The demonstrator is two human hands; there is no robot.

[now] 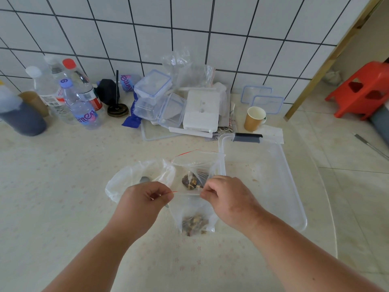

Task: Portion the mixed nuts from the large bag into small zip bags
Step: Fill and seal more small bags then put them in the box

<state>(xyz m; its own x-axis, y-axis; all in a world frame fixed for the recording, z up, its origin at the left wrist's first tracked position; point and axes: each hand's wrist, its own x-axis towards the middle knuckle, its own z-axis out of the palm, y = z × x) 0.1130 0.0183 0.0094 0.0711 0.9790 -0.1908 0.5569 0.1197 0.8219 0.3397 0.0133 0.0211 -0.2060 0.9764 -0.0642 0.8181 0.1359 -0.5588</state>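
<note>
Both hands pinch the red-lined zip edge of a small zip bag (194, 218), the left hand (145, 201) at its 9 o'clock corner and the right hand (225, 197) at its 3 o'clock corner, fingers curled and pressed on the strip. The bag hangs just above the table (63, 186) with mixed nuts (194, 223) settled at its bottom. At 12 o'clock of it stands a second zip bag (197, 169), mouth spread open, also holding nuts. The large bag (134, 178) lies at 10 o'clock, a spoon (145, 179) inside.

Risk: if the strip is closed unevenly, a gap may remain and nuts could spill (likewise if the open bag is knocked over).

Whether the seal is already partly pressed cannot be told; the left fingertips are hidden, and the large bag's remaining contents are indistinct.
</note>
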